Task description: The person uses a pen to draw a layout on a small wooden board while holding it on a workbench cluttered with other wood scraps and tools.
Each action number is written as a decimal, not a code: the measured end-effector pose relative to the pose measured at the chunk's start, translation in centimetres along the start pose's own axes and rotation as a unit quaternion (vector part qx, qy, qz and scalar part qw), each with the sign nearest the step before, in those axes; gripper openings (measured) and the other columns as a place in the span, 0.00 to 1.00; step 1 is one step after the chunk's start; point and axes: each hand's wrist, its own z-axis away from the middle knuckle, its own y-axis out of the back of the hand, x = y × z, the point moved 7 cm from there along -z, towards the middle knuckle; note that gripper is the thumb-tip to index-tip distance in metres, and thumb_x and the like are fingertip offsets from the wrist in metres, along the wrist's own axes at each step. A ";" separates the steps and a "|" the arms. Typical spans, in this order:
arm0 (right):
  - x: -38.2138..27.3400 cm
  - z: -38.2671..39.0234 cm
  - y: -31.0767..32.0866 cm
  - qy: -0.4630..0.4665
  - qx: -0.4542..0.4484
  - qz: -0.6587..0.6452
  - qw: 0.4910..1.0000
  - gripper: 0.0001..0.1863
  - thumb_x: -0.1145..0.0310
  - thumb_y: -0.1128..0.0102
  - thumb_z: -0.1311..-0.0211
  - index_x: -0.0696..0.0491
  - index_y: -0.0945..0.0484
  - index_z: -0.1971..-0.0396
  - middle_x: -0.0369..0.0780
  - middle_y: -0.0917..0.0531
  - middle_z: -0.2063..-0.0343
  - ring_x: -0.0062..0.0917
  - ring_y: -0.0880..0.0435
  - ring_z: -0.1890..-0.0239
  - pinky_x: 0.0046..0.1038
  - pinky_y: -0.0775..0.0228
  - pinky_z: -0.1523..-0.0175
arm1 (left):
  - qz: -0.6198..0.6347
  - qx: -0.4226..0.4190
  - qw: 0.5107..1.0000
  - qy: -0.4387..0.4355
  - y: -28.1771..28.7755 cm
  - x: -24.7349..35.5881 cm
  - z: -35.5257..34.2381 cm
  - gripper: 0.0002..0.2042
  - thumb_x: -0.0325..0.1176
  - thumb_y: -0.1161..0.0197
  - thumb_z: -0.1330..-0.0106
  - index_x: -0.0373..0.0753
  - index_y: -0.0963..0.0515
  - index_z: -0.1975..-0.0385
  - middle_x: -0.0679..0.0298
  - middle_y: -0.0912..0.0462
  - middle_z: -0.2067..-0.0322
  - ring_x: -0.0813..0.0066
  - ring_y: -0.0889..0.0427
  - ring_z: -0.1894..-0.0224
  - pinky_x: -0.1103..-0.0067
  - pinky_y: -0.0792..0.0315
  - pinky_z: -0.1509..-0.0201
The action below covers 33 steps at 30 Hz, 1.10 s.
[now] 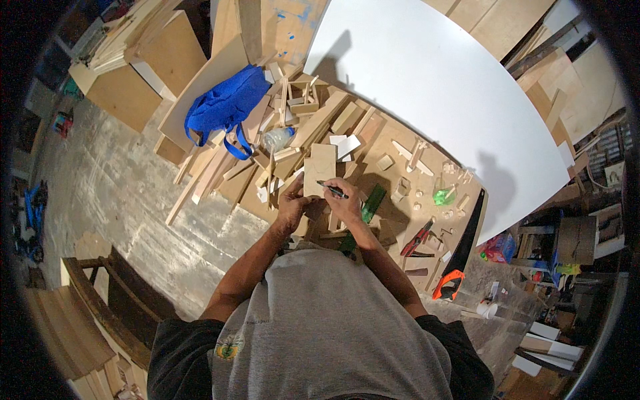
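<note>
Far left corner of the work table [408,217]: blue bag [230,103], beside loose wood strips [212,170], some jutting past the left edge. Clear bottle [277,139] lies among the offcuts.

My left hand [292,203] grasps the small tan panel [320,170] at its near left side. Panel is held up over the table's near side, between the left and right edges. Long axis runs near to far, away from my chest; broad face turned up toward me. Far end looks stepped, though that may be a second piece behind it; too small to settle.

Progress: faint line across the face, no cut visible along it. Pen tip is on the wood, so I judge the marking part done, with the rest left.

My right hand [345,203] pinches a dark pen [333,189], slanting up-left to its tip.

Toward the right edge: red-handled pliers [418,238], then a saw [470,230] along that edge, orange handle nearest me. Both unheld.
</note>
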 end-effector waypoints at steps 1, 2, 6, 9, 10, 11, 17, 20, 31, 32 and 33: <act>-0.1 0.0 0.0 0.007 0.001 0.002 1.000 0.07 0.73 0.36 0.42 0.55 0.19 0.64 0.31 0.19 0.73 0.11 0.25 0.73 0.17 0.33 0.69 | 0.000 -0.001 1.000 0.002 -0.1 0.0 0.0 0.38 0.06 0.54 0.47 0.38 0.42 0.31 0.54 0.24 0.44 0.64 0.18 0.50 0.74 0.20 0.51; -0.1 0.0 0.1 0.013 0.001 0.004 1.000 0.07 0.73 0.36 0.42 0.56 0.19 0.64 0.29 0.20 0.74 0.09 0.27 0.73 0.16 0.33 0.69 | 0.000 -0.003 1.000 0.004 -0.1 0.1 0.0 0.38 0.06 0.54 0.46 0.38 0.42 0.31 0.54 0.23 0.45 0.64 0.18 0.50 0.74 0.20 0.51; -0.8 0.0 -0.3 0.041 -0.015 -0.001 0.999 0.07 0.72 0.36 0.41 0.55 0.18 0.63 0.29 0.19 0.74 0.09 0.27 0.73 0.17 0.33 0.68 | -0.018 -0.003 1.000 0.013 0.4 -0.3 -0.1 0.37 0.07 0.51 0.46 0.38 0.41 0.31 0.54 0.22 0.46 0.66 0.18 0.50 0.75 0.21 0.52; -0.8 -0.2 -0.5 0.025 -0.011 -0.002 1.000 0.08 0.71 0.36 0.40 0.54 0.18 0.62 0.30 0.18 0.72 0.11 0.25 0.72 0.18 0.32 0.67 | -0.007 -0.001 1.000 0.024 0.0 -0.2 -0.1 0.38 0.07 0.49 0.45 0.39 0.41 0.31 0.55 0.23 0.45 0.66 0.19 0.50 0.75 0.21 0.51; -0.7 -0.2 -0.5 0.018 -0.009 0.002 1.000 0.08 0.71 0.36 0.40 0.54 0.18 0.61 0.30 0.18 0.71 0.11 0.25 0.71 0.18 0.31 0.67 | -0.002 -0.001 1.000 0.021 0.0 -0.1 -0.1 0.38 0.07 0.50 0.45 0.39 0.41 0.31 0.55 0.23 0.44 0.65 0.19 0.50 0.74 0.21 0.50; -0.6 -0.3 -0.5 0.010 -0.007 0.007 1.000 0.08 0.71 0.36 0.40 0.54 0.18 0.61 0.30 0.18 0.70 0.12 0.24 0.70 0.18 0.31 0.67 | 0.002 0.000 1.000 0.019 0.0 -0.1 -0.1 0.38 0.07 0.50 0.45 0.39 0.41 0.31 0.55 0.23 0.44 0.65 0.19 0.49 0.74 0.21 0.50; 1.6 0.4 1.0 -0.035 0.039 -0.053 0.997 0.08 0.73 0.40 0.37 0.56 0.22 0.59 0.34 0.20 0.66 0.15 0.21 0.63 0.22 0.24 0.60 | -0.003 -0.010 1.000 0.013 0.3 -0.5 -0.4 0.38 0.06 0.53 0.46 0.39 0.41 0.32 0.54 0.25 0.42 0.62 0.20 0.47 0.72 0.20 0.48; 2.6 0.6 1.8 -0.022 0.049 -0.036 0.998 0.07 0.74 0.41 0.37 0.57 0.23 0.60 0.36 0.21 0.66 0.17 0.21 0.62 0.24 0.23 0.57 | -0.007 -0.012 1.000 0.015 0.4 -0.6 -0.5 0.38 0.06 0.53 0.46 0.38 0.41 0.32 0.54 0.26 0.42 0.61 0.20 0.46 0.71 0.21 0.47; -0.1 0.8 2.2 0.004 0.069 -0.038 0.997 0.08 0.77 0.38 0.43 0.57 0.21 0.62 0.33 0.21 0.73 0.11 0.29 0.76 0.18 0.37 0.72 | -0.018 0.003 1.000 0.019 0.3 -0.3 -0.2 0.38 0.06 0.55 0.46 0.38 0.42 0.31 0.53 0.24 0.44 0.60 0.17 0.51 0.72 0.19 0.51; -0.3 0.8 2.1 -0.006 0.062 -0.030 0.998 0.08 0.76 0.38 0.43 0.57 0.21 0.62 0.33 0.21 0.73 0.11 0.29 0.76 0.17 0.37 0.72 | -0.017 0.007 1.000 0.021 0.3 -0.4 -0.2 0.38 0.06 0.55 0.46 0.38 0.43 0.31 0.53 0.24 0.44 0.60 0.17 0.51 0.72 0.19 0.51; -0.4 0.8 2.1 -0.013 0.061 -0.034 0.997 0.08 0.77 0.38 0.43 0.57 0.21 0.62 0.33 0.21 0.74 0.10 0.29 0.76 0.17 0.37 0.72 | -0.015 0.011 1.000 0.023 0.3 -0.4 -0.2 0.38 0.06 0.55 0.46 0.38 0.43 0.31 0.52 0.24 0.43 0.60 0.17 0.51 0.72 0.18 0.51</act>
